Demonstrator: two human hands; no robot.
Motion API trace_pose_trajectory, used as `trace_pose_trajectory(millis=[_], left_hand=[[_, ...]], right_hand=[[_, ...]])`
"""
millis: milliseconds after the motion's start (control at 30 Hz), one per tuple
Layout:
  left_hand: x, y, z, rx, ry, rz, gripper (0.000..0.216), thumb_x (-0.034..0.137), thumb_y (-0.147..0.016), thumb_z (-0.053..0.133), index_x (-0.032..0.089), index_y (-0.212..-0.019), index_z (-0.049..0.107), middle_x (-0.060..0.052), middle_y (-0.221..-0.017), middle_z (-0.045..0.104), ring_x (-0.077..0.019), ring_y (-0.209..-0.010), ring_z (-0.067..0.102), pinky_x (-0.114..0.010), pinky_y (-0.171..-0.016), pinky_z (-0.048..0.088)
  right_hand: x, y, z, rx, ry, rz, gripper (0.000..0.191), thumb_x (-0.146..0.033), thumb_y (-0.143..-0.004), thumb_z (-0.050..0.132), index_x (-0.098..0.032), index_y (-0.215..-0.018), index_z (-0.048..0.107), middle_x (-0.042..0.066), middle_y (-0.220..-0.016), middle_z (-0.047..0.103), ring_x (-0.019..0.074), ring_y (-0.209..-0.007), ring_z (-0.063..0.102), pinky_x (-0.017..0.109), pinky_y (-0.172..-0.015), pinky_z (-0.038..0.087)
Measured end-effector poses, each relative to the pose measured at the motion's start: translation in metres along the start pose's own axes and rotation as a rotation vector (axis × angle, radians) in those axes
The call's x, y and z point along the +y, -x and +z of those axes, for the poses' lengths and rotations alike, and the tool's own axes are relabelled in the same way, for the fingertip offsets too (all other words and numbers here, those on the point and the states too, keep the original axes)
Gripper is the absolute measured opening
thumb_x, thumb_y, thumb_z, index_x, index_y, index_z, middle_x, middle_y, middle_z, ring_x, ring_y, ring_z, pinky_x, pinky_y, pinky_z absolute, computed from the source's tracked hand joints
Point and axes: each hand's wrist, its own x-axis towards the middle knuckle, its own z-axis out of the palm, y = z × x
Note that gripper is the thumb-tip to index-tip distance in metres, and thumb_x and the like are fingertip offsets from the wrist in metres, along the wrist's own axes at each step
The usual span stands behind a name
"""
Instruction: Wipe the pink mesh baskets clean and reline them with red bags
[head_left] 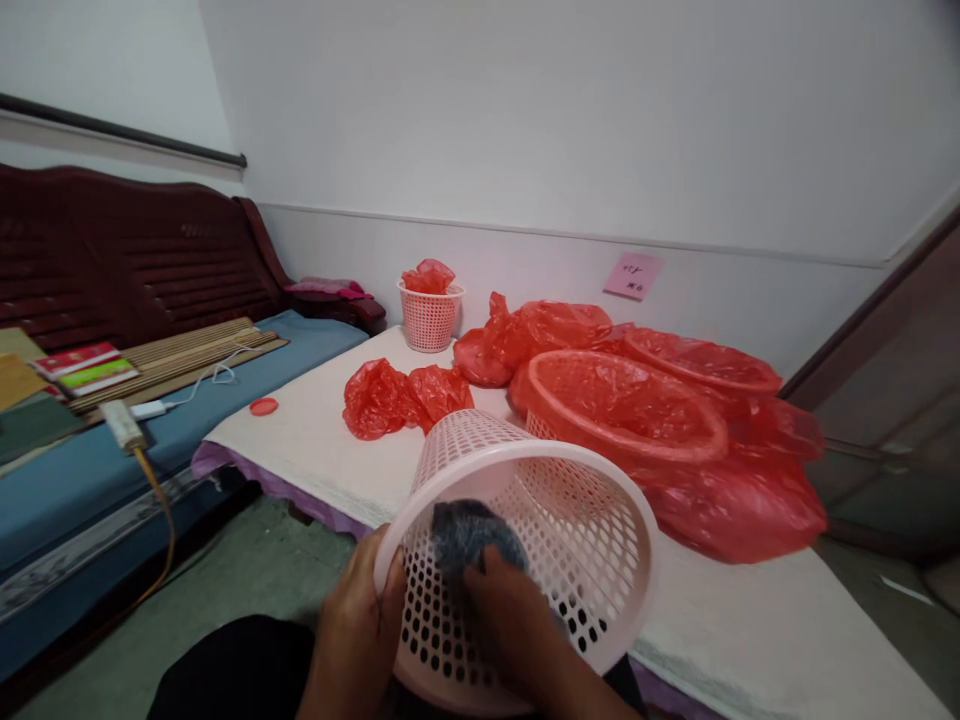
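Observation:
A pale pink perforated plastic wastebasket (634,500) lies tilted on its side, its mouth facing me. My left hand (360,610) is closed on the basket's rim at the left. Inside the basket is my right hand (517,610), its fingers closed on a dark grey-blue cloth (480,535) that presses near the inner wall. Part of the cloth and the fingertips behind it are hidden. Just beyond stand two baskets lined with red plastic bags, the nearer lined basket (540,385) and the farther lined basket (757,380).
A white-covered table (300,420) holds crumpled red bags (382,395), a small red disc (263,406) and another pink basket (429,320) by the wall. A pink note (634,276) is on the wall. Left stands a wooden bench (150,260) with a power strip (122,425).

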Motion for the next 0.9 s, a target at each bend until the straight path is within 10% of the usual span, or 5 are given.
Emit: trace_pose_trajectory(millis=[433, 667, 900], left_hand=[[0.001, -0.038, -0.022, 0.041, -0.061, 0.108, 0.029, 0.034, -0.092, 0.044, 0.022, -0.111, 0.061, -0.006, -0.102, 0.069, -0.0208, -0.093, 0.065, -0.032, -0.085, 0.049], [0.015, -0.062, -0.038, -0.035, -0.078, 0.083, 0.025, 0.037, -0.089, 0.047, 0.024, -0.103, 0.064, -0.003, -0.096, 0.070, -0.0222, -0.090, 0.065, -0.033, -0.082, 0.048], [0.017, -0.061, -0.038, -0.068, 0.021, -0.043, 0.021, 0.040, -0.086, 0.053, 0.024, -0.094, 0.064, -0.002, -0.092, 0.068, -0.0207, -0.083, 0.062, -0.032, -0.075, 0.044]], right_hand=[[0.023, 0.059, 0.017, 0.310, 0.239, -0.232, 0.009, -0.013, -0.072, 0.067, -0.022, -0.070, 0.065, 0.007, -0.075, 0.064, 0.0220, -0.062, 0.059, 0.031, -0.048, 0.042], [0.014, 0.056, 0.048, 0.478, 0.129, -0.290, 0.026, -0.023, -0.084, 0.060, -0.026, -0.110, 0.063, 0.011, -0.107, 0.066, 0.0256, -0.085, 0.058, 0.039, -0.070, 0.047], [0.007, 0.043, 0.068, 0.569, 0.131, -0.327, 0.033, -0.020, -0.077, 0.067, -0.026, -0.109, 0.060, 0.009, -0.095, 0.068, 0.0249, -0.077, 0.059, 0.037, -0.067, 0.050]])
